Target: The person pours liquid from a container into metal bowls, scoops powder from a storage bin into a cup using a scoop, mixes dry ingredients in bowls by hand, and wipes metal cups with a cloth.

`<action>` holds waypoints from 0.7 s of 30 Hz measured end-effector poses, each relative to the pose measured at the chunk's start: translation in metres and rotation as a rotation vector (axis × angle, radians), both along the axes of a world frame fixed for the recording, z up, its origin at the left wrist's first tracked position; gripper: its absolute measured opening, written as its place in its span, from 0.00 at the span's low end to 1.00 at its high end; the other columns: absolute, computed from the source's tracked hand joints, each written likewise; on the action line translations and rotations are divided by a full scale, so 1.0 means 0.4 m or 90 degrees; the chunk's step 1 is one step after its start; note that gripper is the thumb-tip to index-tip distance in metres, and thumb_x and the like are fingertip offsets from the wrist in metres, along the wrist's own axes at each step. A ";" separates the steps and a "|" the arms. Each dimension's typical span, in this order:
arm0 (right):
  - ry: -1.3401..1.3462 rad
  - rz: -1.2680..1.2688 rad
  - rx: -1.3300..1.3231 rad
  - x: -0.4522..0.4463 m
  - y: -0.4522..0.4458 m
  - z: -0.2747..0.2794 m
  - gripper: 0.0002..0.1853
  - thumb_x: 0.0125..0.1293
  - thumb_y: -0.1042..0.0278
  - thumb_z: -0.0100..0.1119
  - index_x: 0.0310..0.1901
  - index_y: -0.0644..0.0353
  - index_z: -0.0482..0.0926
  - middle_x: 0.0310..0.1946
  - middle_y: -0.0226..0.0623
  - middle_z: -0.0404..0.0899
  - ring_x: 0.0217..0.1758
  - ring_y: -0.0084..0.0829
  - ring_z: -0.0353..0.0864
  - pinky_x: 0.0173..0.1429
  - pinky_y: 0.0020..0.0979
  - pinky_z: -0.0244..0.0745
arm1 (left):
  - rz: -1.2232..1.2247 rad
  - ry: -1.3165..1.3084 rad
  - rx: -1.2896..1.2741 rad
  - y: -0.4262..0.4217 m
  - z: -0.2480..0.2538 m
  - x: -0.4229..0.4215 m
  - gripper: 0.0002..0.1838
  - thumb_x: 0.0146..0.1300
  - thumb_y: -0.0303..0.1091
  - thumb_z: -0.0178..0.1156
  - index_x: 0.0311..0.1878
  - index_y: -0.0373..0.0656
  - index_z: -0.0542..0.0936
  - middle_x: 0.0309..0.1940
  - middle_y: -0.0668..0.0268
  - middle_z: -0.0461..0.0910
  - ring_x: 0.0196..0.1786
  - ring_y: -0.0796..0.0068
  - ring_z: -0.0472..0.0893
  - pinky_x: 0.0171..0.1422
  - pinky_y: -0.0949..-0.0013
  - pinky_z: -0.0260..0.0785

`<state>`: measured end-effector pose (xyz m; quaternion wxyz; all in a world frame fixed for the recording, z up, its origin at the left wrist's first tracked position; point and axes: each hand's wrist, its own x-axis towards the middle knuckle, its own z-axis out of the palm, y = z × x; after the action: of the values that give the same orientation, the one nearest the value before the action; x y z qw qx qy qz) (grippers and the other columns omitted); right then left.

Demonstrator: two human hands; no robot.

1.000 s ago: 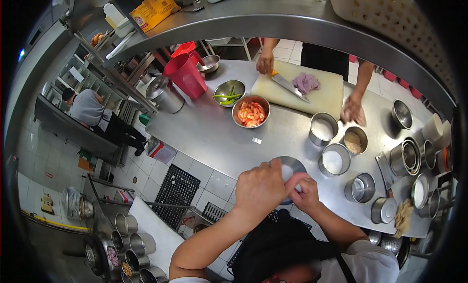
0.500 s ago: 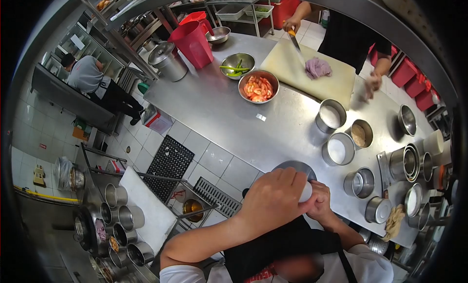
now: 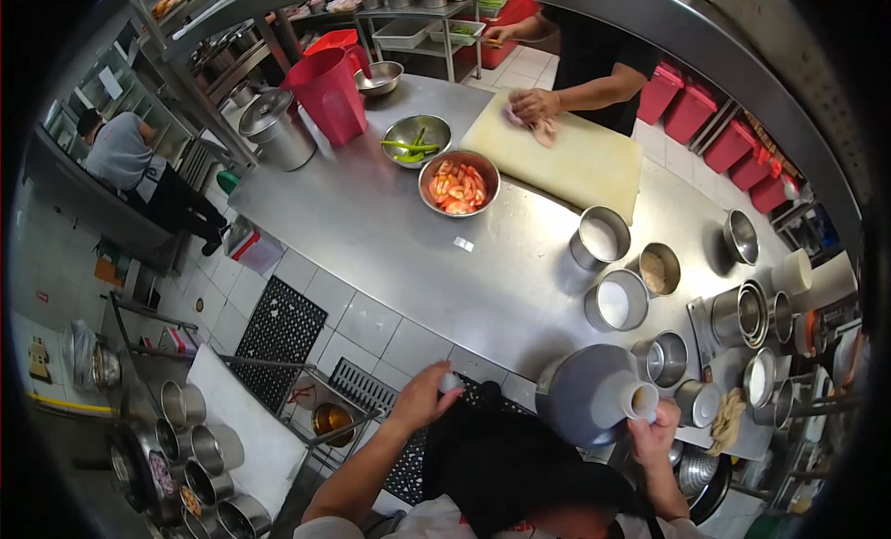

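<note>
At the far left a person in a grey shirt (image 3: 122, 157) bends toward some shelves. Nearer, on the left, steel pots (image 3: 223, 460) stand beside a white board (image 3: 255, 428).

On the far left part of the bench (image 3: 399, 233) are a lidded steel pot (image 3: 290, 147), a red pitcher (image 3: 327, 98), a steel bowl (image 3: 394, 131) with green chillies (image 3: 410, 151) and, just beside that bowl, another bowl (image 3: 424, 194) with cut tomatoes (image 3: 458, 188).

The left hand (image 3: 418, 402) is raised near the near edge of the bench, its fingers closed on a small white cap (image 3: 449, 382). Beyond, a co-worker's hand (image 3: 535, 104) presses on pinkish-purple food (image 3: 540, 129) on a cutting board (image 3: 589, 173).

To the right of the left hand, and apart from it, is a large jug (image 3: 583, 395) at the bench's near edge; whether it rests there I cannot tell. It tilts with its open mouth toward the right. The right hand (image 3: 655, 432) is closed on it, touching just beside the neck, so the jug lies between the two hands but much closer to the right one.

Beyond the jug stand three pots, two (image 3: 580, 253) (image 3: 599, 322) with white contents and one (image 3: 661, 250) with beige contents. Farther right are a cleaver (image 3: 700, 327) and, nearer, a tan cloth (image 3: 729, 421).
</note>
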<state>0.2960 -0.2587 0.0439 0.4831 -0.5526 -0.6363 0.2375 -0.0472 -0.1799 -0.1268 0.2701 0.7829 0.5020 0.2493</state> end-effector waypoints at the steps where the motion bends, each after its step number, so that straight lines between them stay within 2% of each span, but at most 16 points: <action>1: -0.006 -0.002 -0.010 0.004 -0.014 0.010 0.16 0.58 0.59 0.62 0.20 0.62 0.74 0.15 0.33 0.71 0.17 0.31 0.71 0.25 0.30 0.61 | 0.032 -0.033 -0.070 -0.017 0.015 -0.010 0.26 0.59 0.40 0.67 0.54 0.33 0.73 0.54 0.46 0.77 0.60 0.47 0.76 0.66 0.56 0.68; 2: -0.013 -0.002 -0.019 0.014 -0.029 0.017 0.17 0.58 0.59 0.62 0.20 0.62 0.74 0.15 0.33 0.71 0.17 0.31 0.71 0.25 0.30 0.61 | 0.047 -0.024 0.068 0.046 -0.011 0.005 0.26 0.59 0.39 0.68 0.55 0.33 0.73 0.53 0.47 0.78 0.58 0.47 0.77 0.65 0.56 0.68; 4: 0.003 0.020 -0.064 0.042 -0.050 0.016 0.17 0.58 0.58 0.63 0.20 0.62 0.74 0.15 0.32 0.71 0.17 0.30 0.70 0.25 0.30 0.61 | 0.040 -0.041 0.173 0.225 0.046 0.088 0.26 0.60 0.41 0.66 0.56 0.34 0.73 0.54 0.47 0.77 0.60 0.48 0.75 0.66 0.55 0.67; 6: 0.003 -0.052 -0.028 0.042 -0.074 0.006 0.18 0.58 0.57 0.63 0.20 0.61 0.74 0.15 0.31 0.71 0.17 0.29 0.70 0.25 0.30 0.60 | -0.026 0.018 0.280 0.407 0.029 0.156 0.27 0.62 0.44 0.63 0.57 0.35 0.72 0.57 0.46 0.75 0.63 0.49 0.72 0.67 0.55 0.66; 8: -0.013 -0.127 0.043 0.028 -0.073 0.005 0.19 0.58 0.55 0.64 0.19 0.60 0.74 0.14 0.29 0.70 0.16 0.27 0.70 0.24 0.30 0.60 | 0.003 0.089 0.238 0.493 -0.080 0.160 0.29 0.62 0.46 0.63 0.59 0.34 0.71 0.58 0.45 0.73 0.64 0.49 0.71 0.68 0.53 0.64; 9: 0.002 -0.103 0.025 0.031 -0.074 0.008 0.19 0.58 0.55 0.64 0.19 0.61 0.74 0.14 0.29 0.70 0.16 0.27 0.70 0.24 0.30 0.60 | 0.017 0.125 0.214 0.522 -0.101 0.165 0.29 0.62 0.46 0.62 0.59 0.34 0.71 0.59 0.44 0.73 0.65 0.49 0.70 0.68 0.53 0.64; 12: 0.072 -0.019 -0.046 0.034 -0.066 0.025 0.17 0.57 0.57 0.65 0.19 0.61 0.76 0.14 0.31 0.73 0.15 0.29 0.71 0.23 0.29 0.61 | 0.065 0.106 0.010 0.395 -0.034 0.115 0.31 0.62 0.46 0.63 0.61 0.34 0.69 0.60 0.44 0.72 0.65 0.47 0.70 0.69 0.52 0.63; 14: 0.065 0.088 -0.054 0.013 -0.026 0.050 0.16 0.56 0.58 0.66 0.20 0.61 0.76 0.13 0.33 0.73 0.16 0.31 0.72 0.23 0.30 0.62 | 0.048 0.090 0.066 0.233 -0.086 0.035 0.32 0.61 0.46 0.63 0.61 0.34 0.69 0.60 0.42 0.72 0.65 0.45 0.70 0.69 0.52 0.62; 16: 0.060 0.174 -0.050 -0.010 0.005 0.054 0.14 0.53 0.61 0.67 0.19 0.60 0.76 0.13 0.36 0.73 0.16 0.37 0.73 0.23 0.32 0.64 | 0.064 0.069 0.077 0.034 -0.047 -0.013 0.31 0.61 0.45 0.64 0.60 0.34 0.70 0.58 0.45 0.74 0.64 0.44 0.70 0.69 0.52 0.62; 18: 0.029 0.282 -0.048 -0.036 0.048 0.064 0.13 0.53 0.63 0.68 0.19 0.58 0.75 0.14 0.35 0.72 0.17 0.40 0.72 0.23 0.35 0.62 | 0.059 0.108 0.020 -0.125 -0.077 -0.052 0.29 0.60 0.44 0.66 0.58 0.34 0.73 0.56 0.48 0.76 0.63 0.45 0.71 0.68 0.53 0.63; 21: 0.046 0.421 -0.022 -0.111 0.115 0.053 0.12 0.55 0.66 0.68 0.20 0.58 0.75 0.15 0.36 0.69 0.18 0.41 0.71 0.23 0.36 0.61 | 0.207 0.024 -0.083 -0.265 -0.121 -0.052 0.27 0.60 0.45 0.66 0.56 0.35 0.75 0.54 0.50 0.77 0.63 0.46 0.72 0.68 0.52 0.62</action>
<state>0.2518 -0.2128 0.0652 0.3928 -0.3154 -0.7595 0.4115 -0.0680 -0.2860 -0.1750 0.2669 0.6767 0.6422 0.2418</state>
